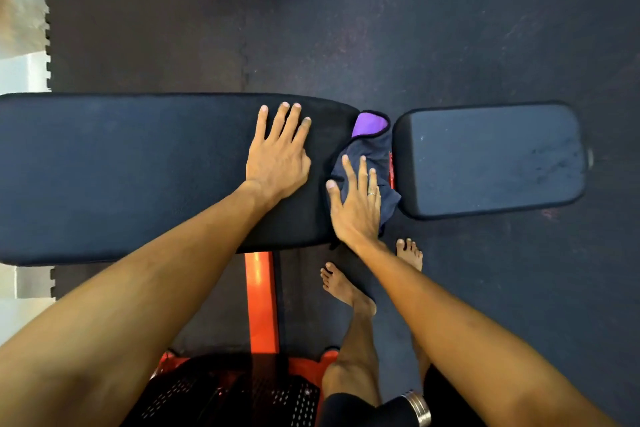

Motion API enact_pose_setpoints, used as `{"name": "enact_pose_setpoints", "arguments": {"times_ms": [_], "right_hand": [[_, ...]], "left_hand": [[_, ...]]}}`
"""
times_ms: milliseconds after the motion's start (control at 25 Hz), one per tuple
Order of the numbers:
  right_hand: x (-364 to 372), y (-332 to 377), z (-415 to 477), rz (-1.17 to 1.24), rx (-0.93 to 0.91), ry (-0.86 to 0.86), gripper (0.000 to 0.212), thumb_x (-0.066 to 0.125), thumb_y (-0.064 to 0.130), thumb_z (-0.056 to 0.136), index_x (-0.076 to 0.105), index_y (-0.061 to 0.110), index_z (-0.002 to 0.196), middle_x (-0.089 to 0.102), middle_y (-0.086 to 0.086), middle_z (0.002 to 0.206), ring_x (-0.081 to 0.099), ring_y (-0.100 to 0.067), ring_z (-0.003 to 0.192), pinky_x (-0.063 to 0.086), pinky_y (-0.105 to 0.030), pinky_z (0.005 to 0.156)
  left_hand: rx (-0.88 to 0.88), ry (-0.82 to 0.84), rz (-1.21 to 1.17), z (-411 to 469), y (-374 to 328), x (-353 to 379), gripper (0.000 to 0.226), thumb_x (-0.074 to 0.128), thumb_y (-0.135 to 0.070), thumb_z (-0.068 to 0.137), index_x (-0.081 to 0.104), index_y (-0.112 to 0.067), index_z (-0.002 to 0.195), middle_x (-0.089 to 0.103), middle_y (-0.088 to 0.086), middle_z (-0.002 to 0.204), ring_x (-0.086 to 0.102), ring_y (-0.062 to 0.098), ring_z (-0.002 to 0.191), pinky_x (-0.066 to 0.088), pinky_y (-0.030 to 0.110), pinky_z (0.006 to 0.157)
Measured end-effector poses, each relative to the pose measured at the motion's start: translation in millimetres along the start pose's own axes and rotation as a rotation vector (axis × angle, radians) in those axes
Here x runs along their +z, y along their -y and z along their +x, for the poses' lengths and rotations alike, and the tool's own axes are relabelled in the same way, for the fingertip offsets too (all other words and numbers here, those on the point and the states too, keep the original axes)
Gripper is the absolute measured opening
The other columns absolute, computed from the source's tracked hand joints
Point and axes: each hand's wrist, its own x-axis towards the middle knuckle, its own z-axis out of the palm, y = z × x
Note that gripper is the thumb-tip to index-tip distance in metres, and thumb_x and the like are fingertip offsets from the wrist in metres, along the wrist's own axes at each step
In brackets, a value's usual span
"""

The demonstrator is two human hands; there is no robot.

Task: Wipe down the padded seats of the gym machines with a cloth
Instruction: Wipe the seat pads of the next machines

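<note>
A long black padded bench back (121,177) lies across the view, with a shorter black seat pad (491,159) to its right. A dark blue cloth (372,152) with a purple underside showing at its top lies over the gap between the two pads. My right hand (356,201) presses flat on the cloth at the long pad's right end, fingers straight. My left hand (277,156) rests flat on the long pad just left of the cloth, fingers spread.
An orange frame bar (259,298) runs under the bench toward me, ending at a black perforated plate (235,395). My bare feet (346,288) stand on the dark rubber floor (346,28) close to the bench. A pale floor strip lies at the far left.
</note>
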Motion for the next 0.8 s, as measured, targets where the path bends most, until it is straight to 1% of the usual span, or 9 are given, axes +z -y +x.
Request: {"name": "enact_pose_setpoints", "arguments": {"times_ms": [160, 240, 360, 440, 520, 600, 720, 760, 800], "right_hand": [[-25, 8, 87, 0.301, 0.387, 0.046, 0.063, 0.032, 0.056, 0.104, 0.02, 0.034, 0.162, 0.022, 0.002, 0.169, 0.027, -0.031, 0.152, 0.022, -0.047, 0.121], [-32, 28, 111, 0.273, 0.43, 0.048, 0.065, 0.029, 0.056, 0.105, 0.016, 0.03, 0.163, 0.017, -0.001, 0.17, 0.023, -0.03, 0.154, 0.018, -0.046, 0.122], [-19, 53, 84, 0.063, 0.133, 0.033, 0.063, 0.028, 0.054, 0.106, 0.006, 0.038, 0.163, -0.001, 0.002, 0.172, 0.0, -0.024, 0.158, 0.003, -0.048, 0.126], [-11, 44, 43, -0.015, -0.057, 0.019, 0.064, 0.024, 0.058, 0.103, 0.009, 0.039, 0.163, -0.003, 0.005, 0.172, -0.004, -0.022, 0.158, -0.002, -0.045, 0.125], [-13, 21, 23, -0.044, -0.122, 0.05, 0.067, 0.021, 0.063, 0.1, 0.013, 0.039, 0.162, 0.0, 0.007, 0.172, -0.004, -0.02, 0.158, -0.002, -0.043, 0.125], [-17, 2, 40, 0.005, -0.025, 0.072, 0.066, 0.026, 0.063, 0.101, 0.014, 0.04, 0.161, 0.005, 0.005, 0.172, 0.003, -0.022, 0.158, 0.005, -0.044, 0.125], [-30, 9, 103, 0.255, 0.375, 0.053, 0.06, 0.032, 0.057, 0.104, 0.023, 0.037, 0.16, 0.033, -0.004, 0.165, 0.032, -0.032, 0.15, 0.027, -0.047, 0.119], [-35, 19, 121, 0.291, 0.458, 0.04, 0.059, 0.03, 0.055, 0.105, 0.028, 0.033, 0.159, 0.037, -0.005, 0.162, 0.036, -0.034, 0.147, 0.03, -0.047, 0.117], [-37, 31, 132, 0.268, 0.465, 0.024, 0.059, 0.029, 0.053, 0.106, 0.029, 0.03, 0.159, 0.034, -0.005, 0.164, 0.034, -0.033, 0.149, 0.028, -0.047, 0.119]], "left_hand": [[-0.061, -0.024, -0.001, 18, 9, 1, 0.066, 0.031, -0.041, 0.099, 0.026, -0.016, 0.16, 0.018, 0.015, 0.167, 0.01, 0.032, 0.155, 0.002, 0.055, 0.125], [-0.069, -0.023, 0.025, 21, 5, 3, 0.068, 0.029, -0.041, 0.098, 0.021, -0.017, 0.161, 0.016, 0.014, 0.168, 0.008, 0.032, 0.156, 0.002, 0.056, 0.125], [-0.066, -0.022, 0.016, 20, 5, 5, 0.066, 0.029, -0.041, 0.1, 0.02, -0.018, 0.161, 0.014, 0.014, 0.168, 0.006, 0.032, 0.156, 0.001, 0.056, 0.125], [-0.073, -0.016, 0.015, 21, 5, 5, 0.065, 0.028, -0.04, 0.101, 0.02, -0.018, 0.161, 0.013, 0.013, 0.168, 0.005, 0.031, 0.156, 0.001, 0.056, 0.125], [-0.076, -0.016, 0.007, 22, 4, 5, 0.064, 0.029, -0.04, 0.101, 0.02, -0.018, 0.161, 0.013, 0.013, 0.169, 0.005, 0.032, 0.156, 0.002, 0.056, 0.125], [-0.08, -0.018, 0.0, 22, 2, 4, 0.065, 0.03, -0.04, 0.101, 0.02, -0.018, 0.161, 0.014, 0.013, 0.168, 0.006, 0.032, 0.156, 0.003, 0.056, 0.125], [-0.078, -0.014, -0.014, 23, 3, 4, 0.065, 0.03, -0.04, 0.102, 0.02, -0.018, 0.161, 0.014, 0.013, 0.168, 0.007, 0.033, 0.156, 0.004, 0.056, 0.125], [-0.078, -0.015, -0.016, 23, 2, 3, 0.065, 0.031, -0.04, 0.101, 0.021, -0.018, 0.161, 0.015, 0.014, 0.168, 0.007, 0.033, 0.156, 0.004, 0.056, 0.125], [-0.078, -0.016, -0.016, 23, 3, 3, 0.065, 0.031, -0.04, 0.101, 0.022, -0.017, 0.161, 0.015, 0.014, 0.168, 0.007, 0.034, 0.156, 0.005, 0.056, 0.125]]}}
